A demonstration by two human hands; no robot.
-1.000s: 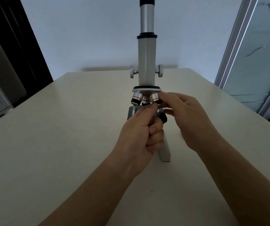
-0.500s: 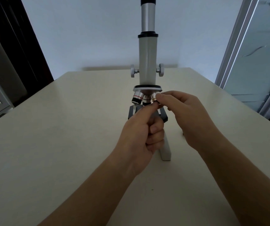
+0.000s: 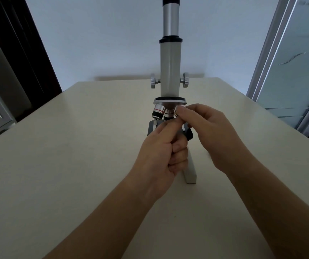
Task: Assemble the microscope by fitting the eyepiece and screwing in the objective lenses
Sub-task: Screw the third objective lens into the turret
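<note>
The third objective (image 3: 176,111) sat at the nosepiece (image 3: 169,100), seemingly the last part left.
The microscope (image 3: 170,71) stood toward the table's (image 3: 75,146) far edge, eyepiece (image 3: 170,0) fitted, two objectives (image 3: 158,111) seated; the right hand (image 3: 211,131) pinched the lens, and the left hand (image 3: 159,152), fingers curled, reached beneath it, hold unclear.

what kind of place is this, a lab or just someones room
Probably an ordinary home or office room, not a lab: a plain cream table, a dark door on the left and a frosted glass door on the right. Only the microscope suggests lab work.
</note>
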